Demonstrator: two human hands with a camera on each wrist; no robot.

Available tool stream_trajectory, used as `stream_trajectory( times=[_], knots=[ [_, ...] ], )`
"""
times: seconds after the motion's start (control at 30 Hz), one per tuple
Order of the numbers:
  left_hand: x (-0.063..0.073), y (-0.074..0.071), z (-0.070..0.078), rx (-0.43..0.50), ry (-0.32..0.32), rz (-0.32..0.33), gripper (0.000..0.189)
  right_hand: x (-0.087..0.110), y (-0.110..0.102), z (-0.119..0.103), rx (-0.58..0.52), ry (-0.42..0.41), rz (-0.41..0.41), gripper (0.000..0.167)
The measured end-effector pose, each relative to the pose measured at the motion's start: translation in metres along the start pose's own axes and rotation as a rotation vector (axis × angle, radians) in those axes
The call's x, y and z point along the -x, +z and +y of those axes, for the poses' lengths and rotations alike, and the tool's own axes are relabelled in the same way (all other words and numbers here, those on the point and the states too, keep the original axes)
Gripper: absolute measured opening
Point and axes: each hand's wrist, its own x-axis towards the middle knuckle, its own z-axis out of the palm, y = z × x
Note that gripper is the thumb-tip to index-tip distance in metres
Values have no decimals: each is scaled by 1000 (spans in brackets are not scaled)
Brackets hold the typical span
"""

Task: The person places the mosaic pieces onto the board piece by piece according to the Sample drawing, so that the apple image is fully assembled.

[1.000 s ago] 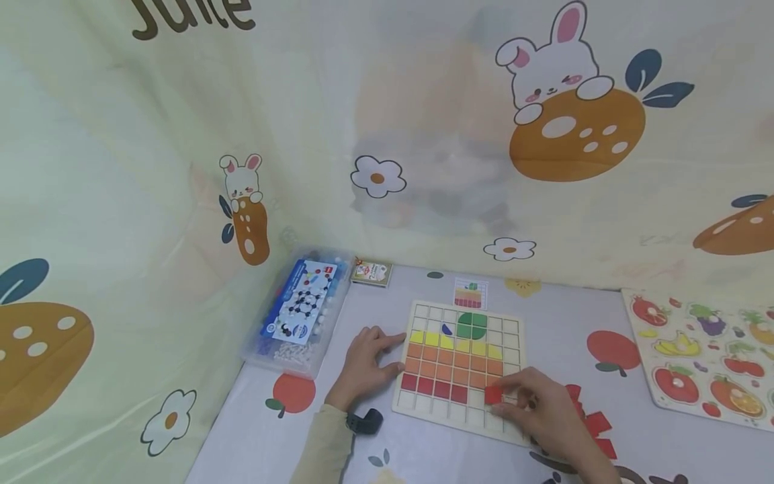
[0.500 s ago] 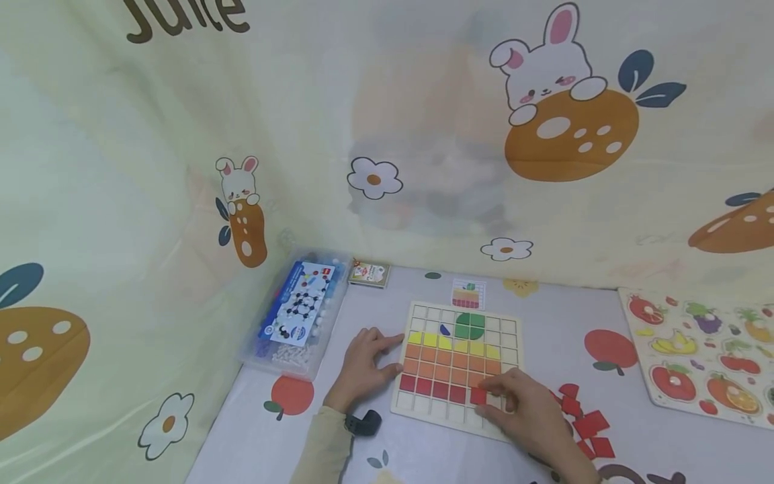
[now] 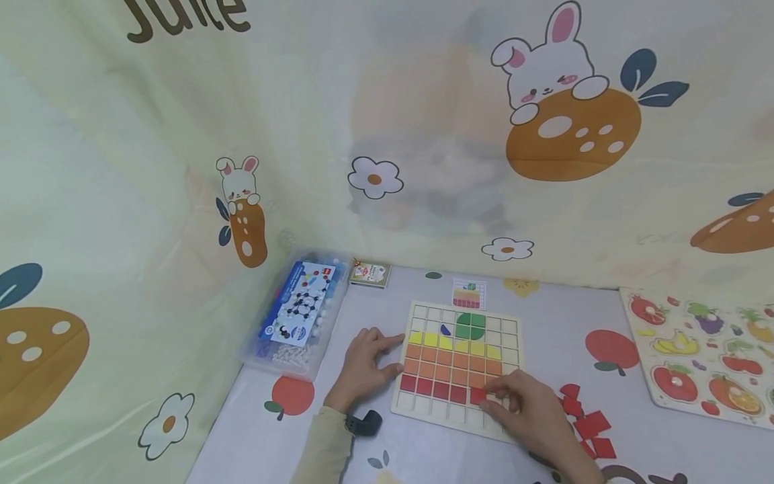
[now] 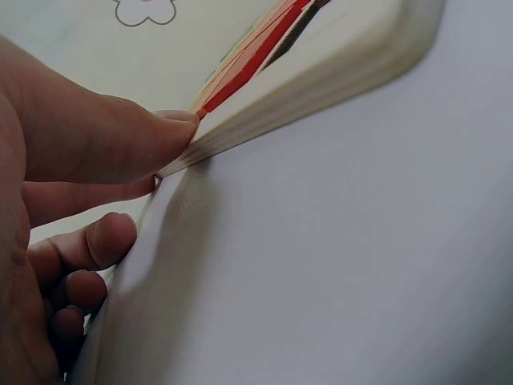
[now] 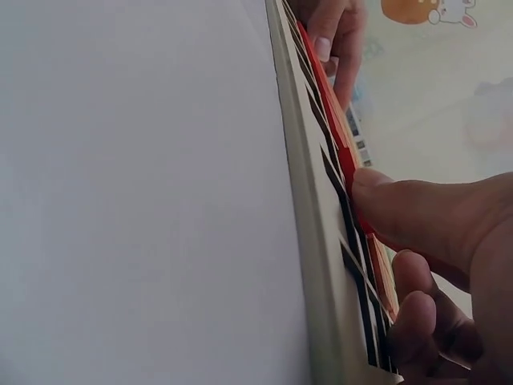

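Observation:
A pale grid board [image 3: 417, 404] lies on the table, with yellow, orange and dark red tiles in rows and a green shape higher up. My right hand [image 3: 535, 411] pinches a red square tile [image 3: 477, 396] between thumb and fingers, at the right end of the dark red row. In the right wrist view the thumb [image 5: 401, 204] presses on this tile at the board's surface; whether it lies flat is hard to tell. My left hand [image 3: 361, 368] touches the board's left edge with spread thumb and index finger. In the left wrist view, the thumb [image 4: 120, 140] rests against that edge.
Loose red tiles [image 3: 591, 425] lie right of my right hand. Behind the board sits a small pattern card [image 3: 468, 294]. A clear box of parts [image 3: 299, 309] and a small box [image 3: 369, 273] stand back left. A fruit puzzle board [image 3: 656, 357] lies far right.
Over the last second my right hand has moved the red tile left, up to the dark red row's end. Since half a second ago it has barely shifted. My left hand stays put.

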Motion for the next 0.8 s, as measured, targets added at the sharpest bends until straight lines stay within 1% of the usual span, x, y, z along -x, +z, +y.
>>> stream_trajectory(
  times=[0.3,0.53,0.63,0.73,0.8],
  knots=[
    [0,2,-1,2,-3,2,55,1,1,-3,53,13,5,26],
    [1,1,-1,-10,-14,-3,54,3,-2,-2,23,23,-5,34],
    [1,0,-1,-6,-15,-2,55,4,-13,2,10,23,-12,35],
    [1,0,-2,0,-13,-9,55,7,-32,11,61,24,-4,38],
    [1,0,-2,1,-12,-10,55,9,-50,20,107,39,-13,43]
  ],
)
